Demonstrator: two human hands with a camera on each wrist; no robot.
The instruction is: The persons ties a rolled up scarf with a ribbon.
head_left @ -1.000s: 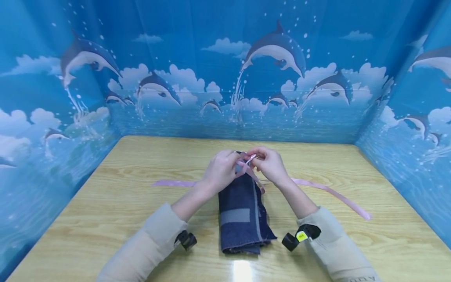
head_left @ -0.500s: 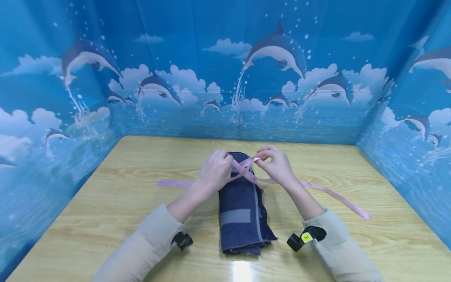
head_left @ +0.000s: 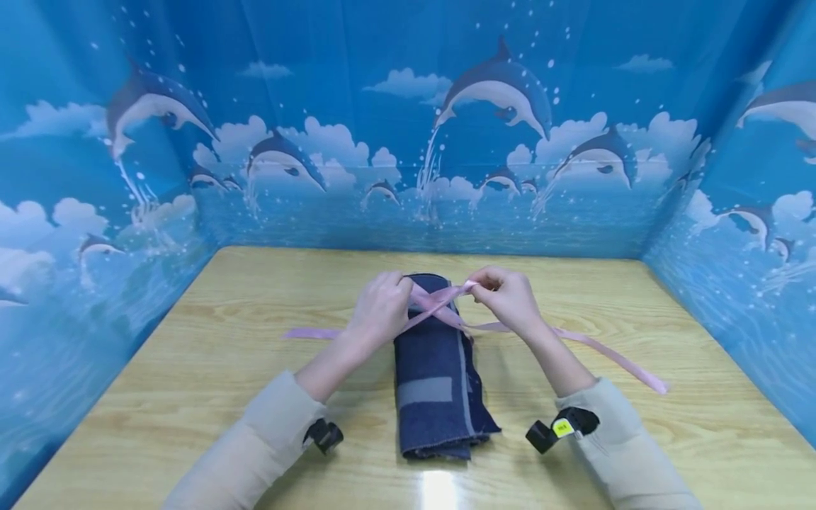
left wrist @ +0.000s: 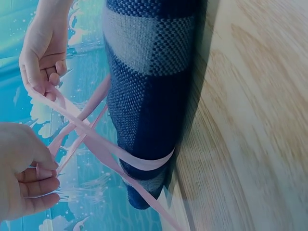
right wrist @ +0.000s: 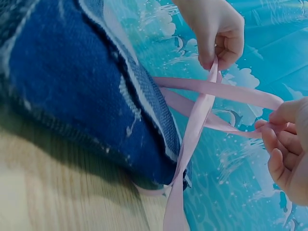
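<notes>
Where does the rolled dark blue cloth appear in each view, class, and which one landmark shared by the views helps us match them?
Head: the rolled dark blue cloth is in the lower middle, just right of centre.
Left wrist: it runs from the top edge, near the centre, to below the middle.
Right wrist: it fills the upper left, slanting toward the lower centre.
Shared landmark: the crossed pink ribbon, held by the left hand and right hand.
</notes>
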